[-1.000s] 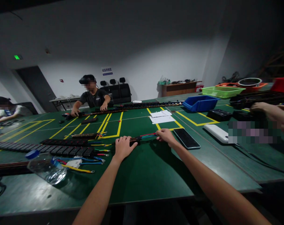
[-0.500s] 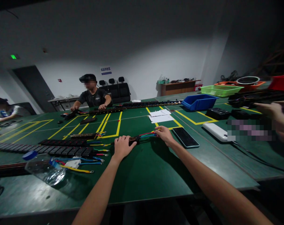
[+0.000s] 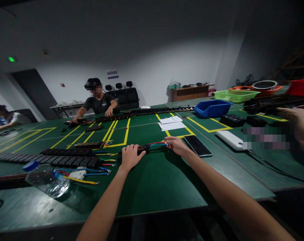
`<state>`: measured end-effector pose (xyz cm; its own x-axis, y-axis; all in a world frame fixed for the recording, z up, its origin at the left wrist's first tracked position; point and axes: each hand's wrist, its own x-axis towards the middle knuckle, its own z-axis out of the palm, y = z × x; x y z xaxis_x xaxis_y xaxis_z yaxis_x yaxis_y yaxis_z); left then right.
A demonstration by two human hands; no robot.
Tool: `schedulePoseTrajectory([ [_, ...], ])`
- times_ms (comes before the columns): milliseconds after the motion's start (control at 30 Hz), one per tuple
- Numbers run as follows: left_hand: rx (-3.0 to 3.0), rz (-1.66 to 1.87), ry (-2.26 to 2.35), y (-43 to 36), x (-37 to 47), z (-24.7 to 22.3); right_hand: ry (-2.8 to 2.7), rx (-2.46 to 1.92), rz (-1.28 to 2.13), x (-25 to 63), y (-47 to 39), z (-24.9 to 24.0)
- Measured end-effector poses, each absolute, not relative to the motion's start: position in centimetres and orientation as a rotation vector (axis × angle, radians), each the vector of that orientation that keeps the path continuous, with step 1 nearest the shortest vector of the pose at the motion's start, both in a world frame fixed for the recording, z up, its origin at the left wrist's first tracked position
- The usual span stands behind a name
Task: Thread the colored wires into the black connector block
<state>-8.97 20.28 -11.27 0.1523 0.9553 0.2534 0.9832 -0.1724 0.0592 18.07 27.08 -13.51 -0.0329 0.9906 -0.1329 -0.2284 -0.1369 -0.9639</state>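
The light is dim, the wall (image 3: 157,77) darkening upward. Glare whitens the table (image 3: 28,209) at near left. Lens distortion tilts the door (image 3: 32,92); pixel blocks (image 3: 266,138) hide patches.

The green tabletop (image 3: 152,190) with painted-looking yellow lines (image 3: 126,134) carries a flat black-screened phone (image 3: 198,146) just beside the grip of the right hand (image 3: 176,146), white paper sheets (image 3: 173,126) beyond that grip, and a clear blue-capped plastic bottle (image 3: 47,182) left of the left hand (image 3: 131,156).

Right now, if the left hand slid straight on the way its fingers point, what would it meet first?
Beyond the left hand, green tabletop stretches to the long dark strip on the far side, likely the first thing met, though depth is hard to judge.
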Motion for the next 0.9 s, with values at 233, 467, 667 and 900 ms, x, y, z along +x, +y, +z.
schedulePoseTrajectory([
  [233,-2.31,-0.373,-1.926,20.3,-9.0,-11.3,-0.987,-1.175,1.324,17.9,27.2,-13.6],
  [467,-2.309,-0.372,-1.926,20.3,-9.0,-11.2,-1.202,-1.324,1.139,18.9,27.7,-13.4],
  [667,-2.315,-0.386,-1.929,20.4,-9.1,-11.3,-1.652,-1.504,0.534,20.0,27.8,-12.9],
  [900,-2.283,-0.379,-1.906,20.3,-9.0,-11.5,-1.889,-1.623,0.506,19.8,27.0,-12.7],
])
